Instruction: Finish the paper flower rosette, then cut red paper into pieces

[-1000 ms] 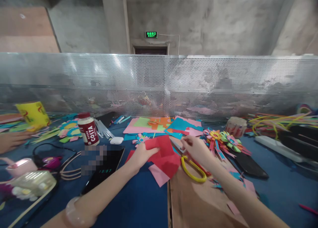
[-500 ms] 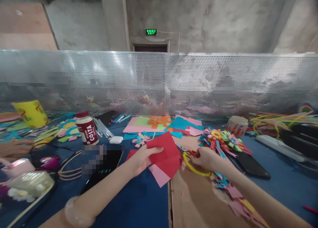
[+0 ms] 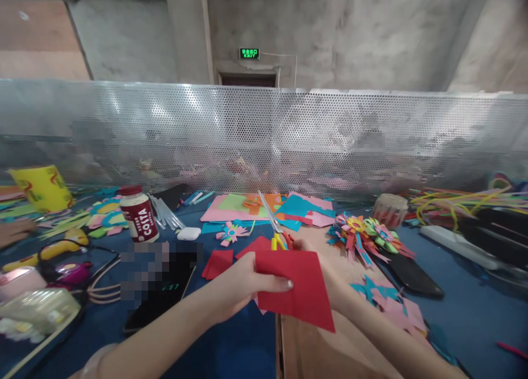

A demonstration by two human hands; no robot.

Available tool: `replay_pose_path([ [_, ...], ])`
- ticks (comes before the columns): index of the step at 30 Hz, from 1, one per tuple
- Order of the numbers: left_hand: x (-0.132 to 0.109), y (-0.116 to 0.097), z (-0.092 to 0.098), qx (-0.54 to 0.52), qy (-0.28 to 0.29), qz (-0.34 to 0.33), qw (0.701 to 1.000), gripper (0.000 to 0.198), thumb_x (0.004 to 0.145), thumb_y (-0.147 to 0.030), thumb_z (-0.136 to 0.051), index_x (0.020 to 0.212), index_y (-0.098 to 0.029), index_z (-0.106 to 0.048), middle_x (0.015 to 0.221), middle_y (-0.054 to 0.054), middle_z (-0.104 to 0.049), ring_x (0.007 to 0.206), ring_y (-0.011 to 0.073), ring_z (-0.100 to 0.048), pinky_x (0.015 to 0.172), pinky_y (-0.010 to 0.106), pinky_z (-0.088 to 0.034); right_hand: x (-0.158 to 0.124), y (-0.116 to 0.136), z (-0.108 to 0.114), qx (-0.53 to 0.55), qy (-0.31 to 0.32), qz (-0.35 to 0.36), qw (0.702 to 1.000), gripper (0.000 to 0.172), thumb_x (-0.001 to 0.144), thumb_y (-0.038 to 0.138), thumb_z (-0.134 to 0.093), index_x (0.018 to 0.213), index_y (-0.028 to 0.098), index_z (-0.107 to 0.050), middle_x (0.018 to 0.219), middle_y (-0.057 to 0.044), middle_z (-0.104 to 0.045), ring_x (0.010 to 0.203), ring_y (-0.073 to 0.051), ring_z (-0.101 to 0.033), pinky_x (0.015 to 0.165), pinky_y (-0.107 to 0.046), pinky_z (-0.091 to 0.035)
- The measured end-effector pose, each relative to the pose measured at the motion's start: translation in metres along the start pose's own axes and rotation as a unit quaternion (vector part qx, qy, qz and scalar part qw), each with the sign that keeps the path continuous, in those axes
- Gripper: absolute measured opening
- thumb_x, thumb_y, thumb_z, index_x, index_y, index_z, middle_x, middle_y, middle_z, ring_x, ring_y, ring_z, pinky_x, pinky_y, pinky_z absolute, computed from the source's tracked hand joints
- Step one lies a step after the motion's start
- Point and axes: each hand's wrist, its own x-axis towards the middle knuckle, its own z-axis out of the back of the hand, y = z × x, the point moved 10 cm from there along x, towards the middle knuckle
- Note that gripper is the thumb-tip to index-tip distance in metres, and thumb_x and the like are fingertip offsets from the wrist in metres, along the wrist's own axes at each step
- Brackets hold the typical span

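Observation:
My left hand (image 3: 243, 285) is closed on a folded red paper sheet (image 3: 301, 288), lifted off the table in front of me. My right hand is almost wholly hidden behind that sheet; only its forearm (image 3: 379, 340) shows. It holds yellow-handled scissors (image 3: 272, 222), whose blades point up and away above the sheet's top edge. A smaller red paper piece (image 3: 218, 262) lies on the blue table just left of my left hand.
Paper flowers (image 3: 365, 231), coloured sheets (image 3: 268, 206), a Costa bottle (image 3: 139, 213), an earbud case (image 3: 188, 234), a phone (image 3: 163, 291) and another phone (image 3: 408, 273) lie around. A perforated metal screen (image 3: 264, 137) closes the back. Another person's hand (image 3: 12, 231) is far left.
My right hand took the scissors off the table and raised them behind the red sheet. My left hand lifted the sheet toward me. The view shifted slightly.

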Motion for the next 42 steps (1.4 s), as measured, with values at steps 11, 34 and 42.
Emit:
replay_pose_path([
  [11,-0.018,-0.016,-0.025,0.166,0.049,0.003,0.985,0.021,0.068,-0.023,-0.067,0.087,-0.016,-0.069,0.088,0.005,-0.07,0.086,0.0206,-0.062,0.077,0.029,-0.046,0.008,0.009,0.008,-0.283,0.01,0.128,0.951,0.059,0.075,0.042,-0.052,0.124,0.015,-0.032,0.122,-0.016,-0.048,0.111,-0.027,-0.049,0.089,-0.038,-0.041],
  [34,-0.028,-0.116,0.005,0.219,-0.202,-0.213,0.931,0.022,0.072,-0.033,-0.064,0.086,-0.017,-0.067,0.081,0.005,-0.07,0.072,0.0202,-0.065,0.067,0.031,-0.052,0.013,-0.031,0.069,0.022,-0.232,0.03,0.972,0.031,0.07,0.032,-0.05,0.097,0.019,-0.043,0.086,-0.004,-0.053,0.076,-0.019,-0.053,0.071,-0.032,-0.046],
  [42,-0.04,-0.187,0.038,0.288,-0.368,-0.419,0.779,0.026,0.081,-0.039,-0.052,0.065,-0.018,-0.051,0.047,-0.002,-0.052,0.034,0.0081,-0.047,0.037,0.02,-0.042,0.017,-0.028,0.049,-0.081,-0.126,0.047,0.988,0.03,0.067,0.025,-0.053,0.095,0.017,-0.046,0.085,-0.003,-0.053,0.075,-0.016,-0.053,0.067,-0.029,-0.044],
])
